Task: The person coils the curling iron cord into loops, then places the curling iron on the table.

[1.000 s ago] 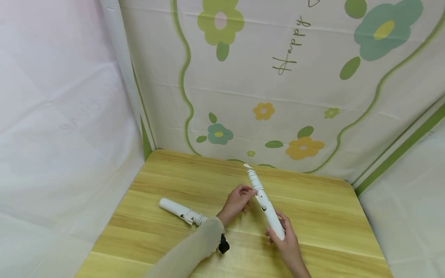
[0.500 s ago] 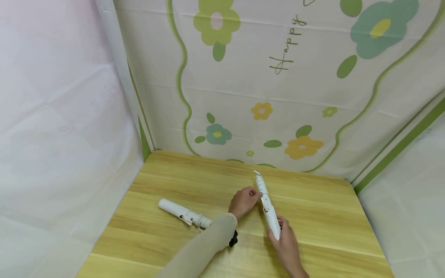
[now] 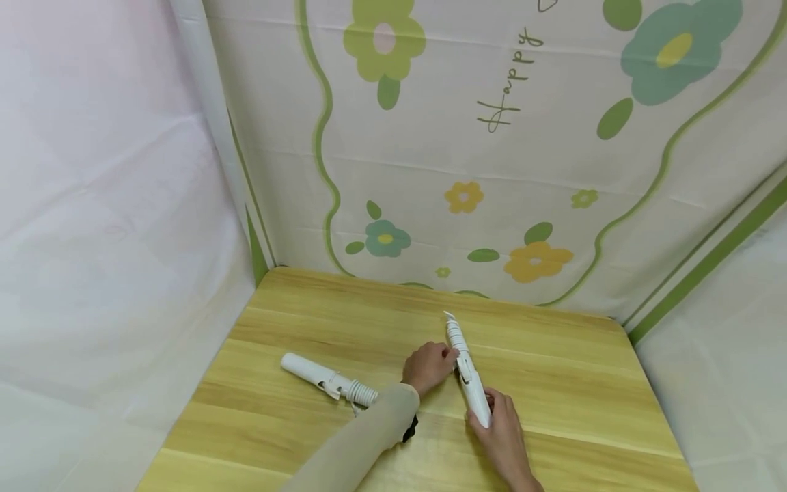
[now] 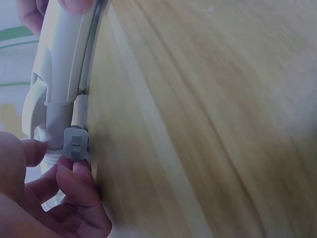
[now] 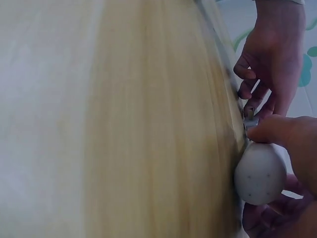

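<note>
In the head view my right hand [image 3: 501,437] grips the smooth, round-ended body of a white curling iron [image 3: 473,396]. Its thumb and fingers wrap that end [image 5: 261,173], which shows small dots in the right wrist view. A cord is wound in coils [image 3: 456,336] round the far end, with a thin tip sticking out. My left hand [image 3: 430,367] is at the middle, near the lever [image 4: 34,105]. There its fingertips pinch a small grey plug [image 4: 76,144] lying against the iron. The coils are partly hidden behind these fingers in the left wrist view.
A second white curling iron [image 3: 307,370], also cord-wound, lies on the wooden table [image 3: 344,307] at the left; my left sleeve [image 3: 369,437] covers its coiled end. A flower-printed cloth [image 3: 418,150] hangs along the back edge, with pale cloth at both sides.
The held curling iron has come down closer to the table, its coiled tip lower in view. My left hand has shifted slightly right and down with it, still at its middle.
</note>
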{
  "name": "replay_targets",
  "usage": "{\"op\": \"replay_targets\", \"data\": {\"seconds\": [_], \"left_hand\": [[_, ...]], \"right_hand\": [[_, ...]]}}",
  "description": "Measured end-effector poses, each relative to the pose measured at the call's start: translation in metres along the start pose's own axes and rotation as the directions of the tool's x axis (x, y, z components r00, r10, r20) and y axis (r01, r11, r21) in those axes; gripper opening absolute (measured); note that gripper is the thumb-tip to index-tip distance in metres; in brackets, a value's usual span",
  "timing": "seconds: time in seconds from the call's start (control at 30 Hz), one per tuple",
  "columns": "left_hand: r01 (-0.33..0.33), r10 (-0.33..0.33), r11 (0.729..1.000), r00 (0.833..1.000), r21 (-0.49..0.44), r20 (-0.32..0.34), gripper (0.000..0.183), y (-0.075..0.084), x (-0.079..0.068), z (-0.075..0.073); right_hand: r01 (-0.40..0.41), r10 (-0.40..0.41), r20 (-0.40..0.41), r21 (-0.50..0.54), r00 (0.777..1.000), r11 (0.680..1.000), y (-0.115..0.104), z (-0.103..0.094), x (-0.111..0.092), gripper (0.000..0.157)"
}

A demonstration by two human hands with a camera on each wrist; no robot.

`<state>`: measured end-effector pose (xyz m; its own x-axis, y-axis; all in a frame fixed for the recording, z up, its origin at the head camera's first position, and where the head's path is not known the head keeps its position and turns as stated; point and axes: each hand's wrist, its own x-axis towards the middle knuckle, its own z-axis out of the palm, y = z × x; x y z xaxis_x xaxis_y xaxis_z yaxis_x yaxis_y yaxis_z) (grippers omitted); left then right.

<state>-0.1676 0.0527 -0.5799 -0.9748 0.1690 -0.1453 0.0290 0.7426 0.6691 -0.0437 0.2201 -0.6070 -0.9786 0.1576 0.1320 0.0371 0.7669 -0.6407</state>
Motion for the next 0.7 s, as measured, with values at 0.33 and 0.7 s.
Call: {"op": "replay_targets", "data": {"seconds": [0.33,0.7], "left_hand": [[-0.034,0.035,0.999,0.999,-0.01,0.017,0.035,-0.005,0.006,-0.008],[-0.1,0.1,0.995,0.995,-0.009,0.008,0.024,-0.017,0.012,-0.033]], "right_hand": [[-0.077,0.077,0.021,-0.01,0.997,0.997,0.003,-0.002,0.007,0.068],[-0.071,0.073,0.036,-0.072,0.997,0.995,0.009,-0.011,0.016,0.068]]}}
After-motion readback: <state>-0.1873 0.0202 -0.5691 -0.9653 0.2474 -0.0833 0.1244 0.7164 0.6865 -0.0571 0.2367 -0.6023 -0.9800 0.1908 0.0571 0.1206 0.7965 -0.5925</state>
